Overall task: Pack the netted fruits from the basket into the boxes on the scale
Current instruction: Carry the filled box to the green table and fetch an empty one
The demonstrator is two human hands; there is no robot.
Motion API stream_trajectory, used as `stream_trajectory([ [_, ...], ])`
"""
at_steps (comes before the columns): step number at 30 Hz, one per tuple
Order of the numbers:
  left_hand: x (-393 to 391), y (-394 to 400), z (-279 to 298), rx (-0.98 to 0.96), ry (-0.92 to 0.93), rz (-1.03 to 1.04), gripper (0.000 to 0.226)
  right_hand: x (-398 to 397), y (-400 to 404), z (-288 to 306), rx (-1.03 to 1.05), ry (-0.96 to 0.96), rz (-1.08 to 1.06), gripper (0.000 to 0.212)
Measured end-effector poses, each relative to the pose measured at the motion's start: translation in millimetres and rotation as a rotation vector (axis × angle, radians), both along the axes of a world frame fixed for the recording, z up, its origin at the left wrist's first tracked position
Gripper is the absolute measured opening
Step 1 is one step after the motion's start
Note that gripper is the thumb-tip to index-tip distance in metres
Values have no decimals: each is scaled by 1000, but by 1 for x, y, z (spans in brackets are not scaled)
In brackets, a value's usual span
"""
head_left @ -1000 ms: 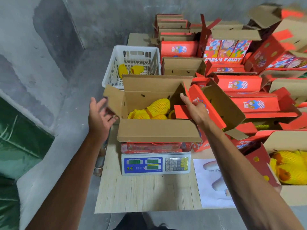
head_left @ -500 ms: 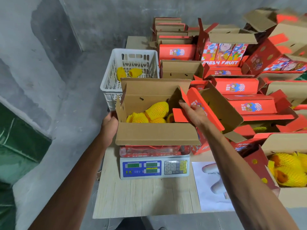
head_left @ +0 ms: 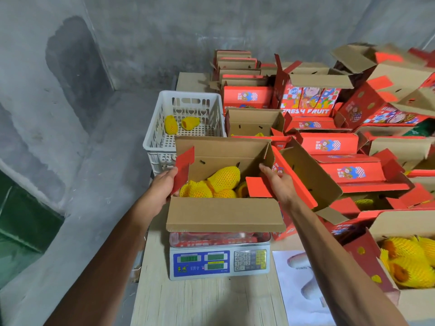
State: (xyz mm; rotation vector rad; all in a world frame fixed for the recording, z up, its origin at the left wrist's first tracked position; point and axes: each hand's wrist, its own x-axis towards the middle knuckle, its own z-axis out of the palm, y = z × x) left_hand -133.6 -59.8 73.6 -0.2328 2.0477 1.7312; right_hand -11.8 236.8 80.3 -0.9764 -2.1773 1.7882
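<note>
A cardboard box (head_left: 223, 217) stands on the scale (head_left: 219, 262) with its flaps up. Inside lie several fruits in yellow netting (head_left: 223, 178). My left hand (head_left: 162, 184) presses the box's left side flap, a red panel folded inward. My right hand (head_left: 279, 184) holds the right side flap, its red face also turned over the fruits. Behind the box stands a white basket (head_left: 186, 100) with two netted fruits (head_left: 180, 123) on its floor.
Red "Fresh Fruit" boxes, open and stacked, crowd the table's right and back. An open box of netted fruits (head_left: 409, 264) sits at the near right. A printed sheet (head_left: 296, 285) lies right of the scale. A concrete wall and floor lie to the left.
My left hand went from open in the air to the box's left side and folded that flap inward. My right hand brought the right flap down over the fruits.
</note>
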Motion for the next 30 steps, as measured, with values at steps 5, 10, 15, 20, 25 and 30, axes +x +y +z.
stream_trajectory([
  [5,-18,-4,23,43,53,1,33,-13,4,30,-42,38,-56,62],
  [10,-51,5,80,100,115,57,33,-48,15,90,10,126,-65,59],
  [15,-80,15,129,152,190,29,41,-83,21,145,60,192,-106,47],
  [20,-117,34,157,164,239,10,45,-119,32,181,103,249,-118,42],
  [25,-166,67,173,181,261,32,40,-168,60,198,156,222,-98,44],
  [30,-223,113,176,194,241,59,37,-232,110,201,105,275,-80,38],
])
